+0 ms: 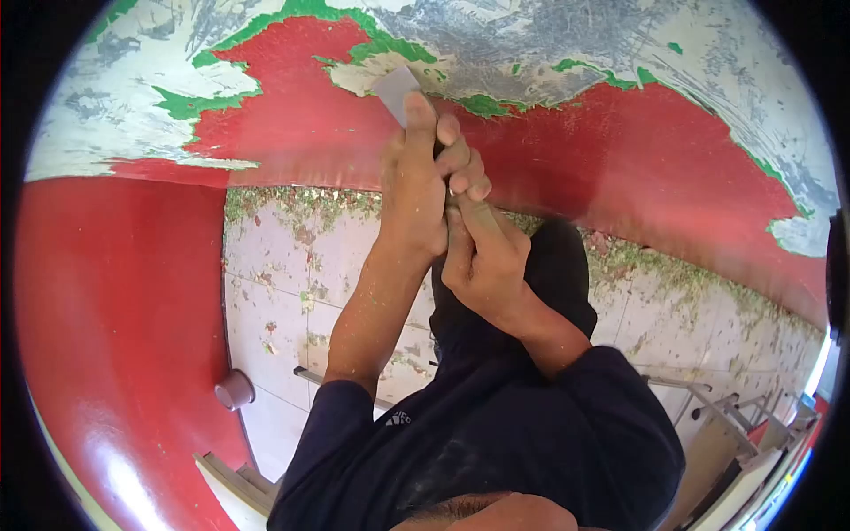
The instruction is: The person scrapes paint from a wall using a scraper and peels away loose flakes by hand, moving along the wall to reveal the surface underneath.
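My left hand (416, 181) is wrapped round a scraper (397, 90), thumb lying along its flat grey blade. The blade's tip is at the ragged edge of the peeling paint on the wall (567, 146), where red gives way to green and bare whitish-grey plaster. Just below, my right hand (489, 257) is closed, its thumb and fingers pressed together at the lower end of the scraper's handle. Most of the handle is hidden by my fingers.
Paint flakes (305, 239) litter the pale tiled floor (266, 305) along the wall's foot. A red side wall (124, 310) rises at left, with a small brownish bucket (235, 390) beside it. Metal-framed furniture (730, 416) stands at lower right.
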Tool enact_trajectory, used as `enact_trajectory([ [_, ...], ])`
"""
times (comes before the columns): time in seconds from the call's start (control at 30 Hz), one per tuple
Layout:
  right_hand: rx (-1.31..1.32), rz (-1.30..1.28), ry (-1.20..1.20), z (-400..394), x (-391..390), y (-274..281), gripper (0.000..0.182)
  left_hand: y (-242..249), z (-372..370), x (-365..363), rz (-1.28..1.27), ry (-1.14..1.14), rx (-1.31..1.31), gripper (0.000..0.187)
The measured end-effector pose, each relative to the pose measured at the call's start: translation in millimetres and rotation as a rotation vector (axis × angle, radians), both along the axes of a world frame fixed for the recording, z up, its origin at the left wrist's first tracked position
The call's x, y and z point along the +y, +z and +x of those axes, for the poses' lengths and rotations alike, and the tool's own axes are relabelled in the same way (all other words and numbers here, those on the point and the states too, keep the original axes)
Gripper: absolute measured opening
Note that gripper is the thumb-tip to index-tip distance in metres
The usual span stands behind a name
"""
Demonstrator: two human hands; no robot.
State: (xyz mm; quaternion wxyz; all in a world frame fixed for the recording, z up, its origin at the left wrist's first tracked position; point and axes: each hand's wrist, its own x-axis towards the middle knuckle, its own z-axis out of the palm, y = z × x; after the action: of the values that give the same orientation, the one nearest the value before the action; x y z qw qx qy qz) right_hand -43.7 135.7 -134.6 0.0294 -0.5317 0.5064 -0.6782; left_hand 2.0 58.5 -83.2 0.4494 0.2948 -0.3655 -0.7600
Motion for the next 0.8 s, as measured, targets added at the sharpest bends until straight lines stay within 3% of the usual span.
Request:
enact_trajectory([
  [0.03, 0.024, 0.023, 0.034, 1, 0, 2, 0.025, -2, 0, 5, 0.065, -0.005, -0.007, 0.045],
  [0.13, 0.074, 0.102, 0.072, 0, 3, 9, 0.024, 33, 10, -5, -0.048, 0.06, 0.06, 0.046],
  [0.23, 0.087, 0.096, 0.059, -2, 0, 12, 0.024, 3, 8, 7, -0.035, 0.043, -0.081, 0.046],
  [0.27, 0.068, 0.077, 0.026, -2, 3, 1, 0.024, -8, 3, 11, 0.17, 0.017, 0.015, 0.044],
  [0.37, 0.085, 0.132, 0.063, -6, 4, 2, 0.023, 4, 3, 2, -0.014, 0.082, 0.029, 0.043],
  [0.4, 0.103, 0.193, 0.113, -6, 1, 18, 0.022, 18, 10, -4, 0.018, 0.078, 0.146, 0.042],
  [0.43, 0.118, 0.249, 0.175, -5, 0, 27, 0.022, 14, 12, -2, 0.026, 0.076, 0.105, 0.041],
  [0.53, 0.023, 0.148, 0.084, 4, 5, -6, 0.023, -9, 9, 5, 0.067, 0.083, -0.053, 0.036],
  [0.77, 0.047, 0.127, 0.165, 7, -9, 1, 0.025, 11, 18, -7, -0.044, 0.156, 0.073, 0.037],
  [0.8, 0.008, 0.093, 0.143, 9, -6, -9, 0.027, 0, 22, -5, -0.029, 0.074, 0.049, 0.037],
])
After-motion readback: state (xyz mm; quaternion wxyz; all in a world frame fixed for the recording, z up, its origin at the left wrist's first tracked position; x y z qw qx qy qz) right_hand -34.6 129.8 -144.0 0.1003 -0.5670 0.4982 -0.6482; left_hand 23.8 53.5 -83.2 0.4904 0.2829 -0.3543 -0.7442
